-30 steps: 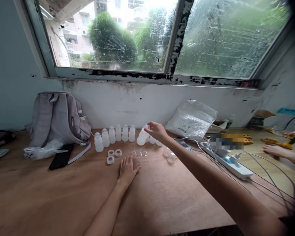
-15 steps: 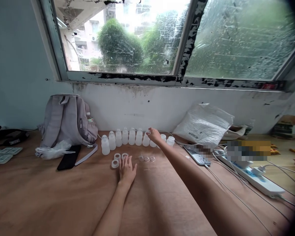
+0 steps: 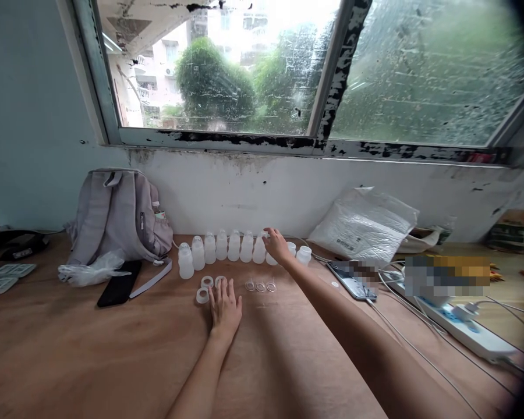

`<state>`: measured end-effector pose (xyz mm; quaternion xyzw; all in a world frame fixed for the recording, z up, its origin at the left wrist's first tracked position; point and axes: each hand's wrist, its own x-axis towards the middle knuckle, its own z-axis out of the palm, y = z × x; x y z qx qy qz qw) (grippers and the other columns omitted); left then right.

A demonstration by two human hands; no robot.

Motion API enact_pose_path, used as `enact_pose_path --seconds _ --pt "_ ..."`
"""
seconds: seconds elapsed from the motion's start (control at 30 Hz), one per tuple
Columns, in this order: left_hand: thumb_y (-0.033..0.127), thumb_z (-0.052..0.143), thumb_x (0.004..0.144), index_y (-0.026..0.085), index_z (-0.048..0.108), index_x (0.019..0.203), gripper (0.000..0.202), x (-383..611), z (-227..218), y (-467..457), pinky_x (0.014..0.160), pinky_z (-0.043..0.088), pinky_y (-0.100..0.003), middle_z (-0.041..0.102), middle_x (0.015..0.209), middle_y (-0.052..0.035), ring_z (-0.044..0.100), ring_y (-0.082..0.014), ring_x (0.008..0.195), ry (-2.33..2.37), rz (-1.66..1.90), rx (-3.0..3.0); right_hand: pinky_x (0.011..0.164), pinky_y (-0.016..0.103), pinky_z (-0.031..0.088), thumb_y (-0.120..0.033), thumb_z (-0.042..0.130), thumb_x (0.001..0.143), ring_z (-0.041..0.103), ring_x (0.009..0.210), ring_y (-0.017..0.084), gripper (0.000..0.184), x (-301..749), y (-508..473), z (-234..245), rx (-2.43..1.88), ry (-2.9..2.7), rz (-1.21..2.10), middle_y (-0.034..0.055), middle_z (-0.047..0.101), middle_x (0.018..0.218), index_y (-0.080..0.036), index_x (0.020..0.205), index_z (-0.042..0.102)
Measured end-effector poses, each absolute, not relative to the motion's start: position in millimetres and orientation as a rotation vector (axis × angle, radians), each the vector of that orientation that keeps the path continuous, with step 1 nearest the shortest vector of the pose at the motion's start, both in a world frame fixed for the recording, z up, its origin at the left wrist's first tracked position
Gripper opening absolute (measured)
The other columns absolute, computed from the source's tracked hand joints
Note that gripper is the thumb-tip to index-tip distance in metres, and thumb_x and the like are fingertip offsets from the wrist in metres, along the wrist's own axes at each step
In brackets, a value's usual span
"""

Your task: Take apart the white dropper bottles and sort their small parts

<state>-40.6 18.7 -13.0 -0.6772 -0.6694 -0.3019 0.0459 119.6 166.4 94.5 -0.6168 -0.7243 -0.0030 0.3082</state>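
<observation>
My left hand lies flat on the wooden table, fingers spread. Its fingertips are beside several white screw rings and partly hide one of them. Along the wall runs a row of small frosted bottles, most with rounded clear tops. Reaching over the right part of this row, my right hand has its fingers bent together at the top of one bottle; the exact contact is hard to make out. Open-necked bottles stand behind my right wrist. Between the hands lie three clear round pieces.
To the left are a grey backpack, a plastic bag and a black phone. On the right lie a charging phone, a white power strip with cables, and a silvery package. Another person's hand shows at the right edge.
The view has shifted slightly. My right hand stays at the bottle top, and my left hand remains flat by the rings with its fingers a little more spread.
</observation>
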Motion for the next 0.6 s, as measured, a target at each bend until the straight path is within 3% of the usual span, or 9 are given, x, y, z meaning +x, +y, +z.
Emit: enact_pose_path --seconds 0.2,0.33,0.47,0.53,0.6 --pt "0.021 0.043 0.077 0.015 0.047 0.115 0.038 -34.6 -8.8 12.0 0.099 0.014 -0.053 0.052 0.114 -0.0131 0.042 -0.0276 0.110 -1.968 -0.889 -2.181 0.063 0.028 0.042 -0.029 0.031 0.085 0.056 0.074 0.017 0.027 145.5 96.9 38.8 -1.512 -1.883 0.008 0.0070 0.055 0.091 -0.018 0.095 0.054" --pt "0.020 0.043 0.078 0.020 0.051 0.107 0.030 -18.8 1.1 -3.0 0.097 0.022 -0.049 0.058 0.096 -0.0058 0.049 -0.0214 0.094 -1.791 -0.923 -2.353 0.067 0.031 0.045 -0.029 0.033 0.083 0.057 0.072 0.017 0.031 166.3 64.8 -11.2 -1.501 -1.832 0.072 0.0110 0.055 0.093 -0.013 0.102 0.052" --pt "0.020 0.045 0.077 0.022 0.050 0.106 0.030 -5.7 2.3 -14.8 0.088 0.036 -0.037 0.054 0.102 -0.0049 0.048 -0.0189 0.094 -1.664 -0.929 -2.504 0.085 0.040 0.038 -0.029 0.045 0.077 0.045 0.107 0.025 0.042 171.1 57.9 -27.4 -1.573 -1.907 0.038 0.0137 0.045 0.117 -0.018 0.117 0.044" --pt "0.021 0.046 0.076 0.022 0.047 0.112 0.036 -2.4 -1.4 -16.6 0.088 0.035 -0.038 0.049 0.112 -0.0067 0.045 -0.0208 0.101 -1.652 -0.903 -2.507 0.088 0.043 0.033 -0.028 0.046 0.077 0.036 0.115 0.027 0.040 169.6 56.7 -25.2 -1.611 -1.969 0.037 0.0116 0.040 0.124 -0.023 0.116 0.045" --pt "0.024 0.047 0.076 0.021 0.043 0.117 0.041 -1.3 -5.3 -16.3 0.091 0.032 -0.040 0.047 0.117 -0.0081 0.043 -0.0227 0.105 -1.679 -0.883 -2.474 0.088 0.041 0.034 -0.025 0.045 0.077 0.036 0.115 0.026 0.034 168.5 55.1 -21.5 -1.574 -1.995 0.058 0.0105 0.042 0.122 -0.023 0.111 0.048"
